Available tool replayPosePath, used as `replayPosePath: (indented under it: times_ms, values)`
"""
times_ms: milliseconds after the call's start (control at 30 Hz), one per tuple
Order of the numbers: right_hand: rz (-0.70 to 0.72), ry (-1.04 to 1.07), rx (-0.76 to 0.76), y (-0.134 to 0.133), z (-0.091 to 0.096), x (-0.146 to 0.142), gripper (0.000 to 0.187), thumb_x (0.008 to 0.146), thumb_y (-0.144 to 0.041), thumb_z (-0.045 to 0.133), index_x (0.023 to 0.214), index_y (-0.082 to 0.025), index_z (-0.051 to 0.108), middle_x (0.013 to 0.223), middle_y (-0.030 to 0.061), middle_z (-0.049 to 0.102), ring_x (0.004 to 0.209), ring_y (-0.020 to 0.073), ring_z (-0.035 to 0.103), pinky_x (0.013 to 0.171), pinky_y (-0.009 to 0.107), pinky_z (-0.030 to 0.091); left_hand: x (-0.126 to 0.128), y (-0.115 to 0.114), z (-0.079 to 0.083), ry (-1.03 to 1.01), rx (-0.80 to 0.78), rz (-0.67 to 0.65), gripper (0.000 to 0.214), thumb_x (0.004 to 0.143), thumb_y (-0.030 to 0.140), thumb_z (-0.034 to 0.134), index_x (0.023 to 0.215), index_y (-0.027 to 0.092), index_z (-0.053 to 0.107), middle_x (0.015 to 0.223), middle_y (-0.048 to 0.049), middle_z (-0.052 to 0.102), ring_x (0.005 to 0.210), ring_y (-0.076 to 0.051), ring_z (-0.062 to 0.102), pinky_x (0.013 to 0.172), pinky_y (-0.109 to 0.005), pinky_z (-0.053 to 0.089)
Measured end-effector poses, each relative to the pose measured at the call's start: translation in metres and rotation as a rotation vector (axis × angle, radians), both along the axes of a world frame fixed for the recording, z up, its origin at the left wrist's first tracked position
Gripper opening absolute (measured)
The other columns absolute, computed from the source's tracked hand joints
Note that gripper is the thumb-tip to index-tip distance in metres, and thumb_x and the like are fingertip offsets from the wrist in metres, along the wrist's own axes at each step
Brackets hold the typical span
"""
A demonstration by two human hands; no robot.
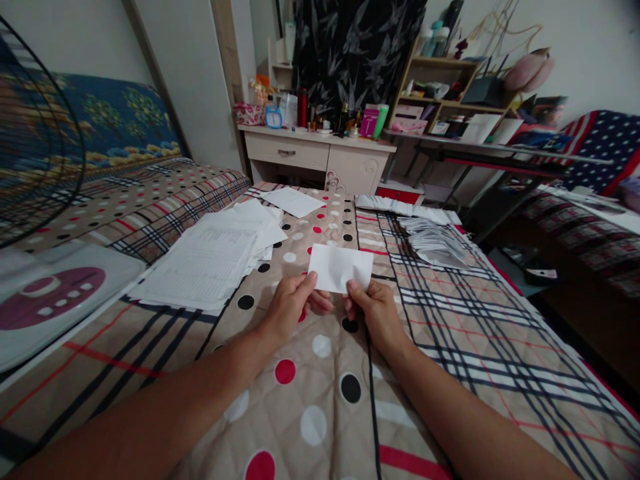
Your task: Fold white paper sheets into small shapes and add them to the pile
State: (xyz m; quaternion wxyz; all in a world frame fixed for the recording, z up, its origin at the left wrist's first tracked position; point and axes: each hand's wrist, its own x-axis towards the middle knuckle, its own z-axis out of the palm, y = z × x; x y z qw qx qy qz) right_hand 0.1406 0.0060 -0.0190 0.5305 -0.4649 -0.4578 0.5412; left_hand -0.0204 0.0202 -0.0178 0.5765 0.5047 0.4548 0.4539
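Observation:
Both of my hands hold one small folded white paper (341,267) just above the quilted bedspread (450,347). My left hand (291,306) pinches its lower left corner, thumb on top and fingers curled beneath. Pinching the lower right part of the sheet is my right hand (376,311), its fingers closed. The paper is roughly rectangular and tilts slightly down to the right.
A spread pile of white sheets (210,257) lies left of my hands, with one more sheet (293,201) beyond it. A row of folded papers (434,241) lies at the right. A fan base (50,297) sits at far left. A cluttered dresser (313,153) and shelves (440,87) stand behind.

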Motion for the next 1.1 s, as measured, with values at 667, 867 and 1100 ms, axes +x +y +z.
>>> replayPosePath:
  times_ms: [667, 867, 1100]
  values:
    - [0.129, -0.147, 0.005, -0.004, 0.002, 0.000, 0.045, 0.079, -0.055, 0.064, 0.059, -0.017, 0.052, 0.052, -0.0036, 0.045, 0.045, 0.0064, 0.034, 0.041, 0.020, 0.022, -0.006, -0.007, 0.014, 0.382, 0.166, -0.011, 0.059, 0.089, 0.063, 0.037, 0.050, 0.018, 0.046, 0.046, 0.0003, 0.045, 0.043, -0.011, 0.042, 0.042, -0.024, 0.027]
    - [0.083, -0.195, 0.020, -0.004, -0.001, 0.002, 0.056, 0.082, -0.067, 0.051, 0.056, -0.018, 0.045, 0.051, -0.0025, 0.043, 0.045, 0.0080, 0.035, 0.041, 0.022, 0.023, -0.008, -0.006, 0.011, 0.412, 0.205, 0.080, 0.062, 0.089, 0.067, 0.032, 0.048, 0.020, 0.035, 0.044, 0.0026, 0.036, 0.041, -0.009, 0.036, 0.041, -0.025, 0.024]
    - [-0.126, -0.179, 0.020, -0.001, 0.001, 0.003, 0.062, 0.081, -0.075, 0.042, 0.053, -0.020, 0.042, 0.046, -0.0018, 0.044, 0.041, 0.0094, 0.037, 0.039, 0.023, 0.025, -0.012, -0.005, -0.003, 0.178, 0.023, -0.333, 0.048, 0.073, 0.062, 0.066, 0.074, 0.013, 0.063, 0.056, -0.0019, 0.062, 0.045, -0.011, 0.054, 0.044, -0.021, 0.040]
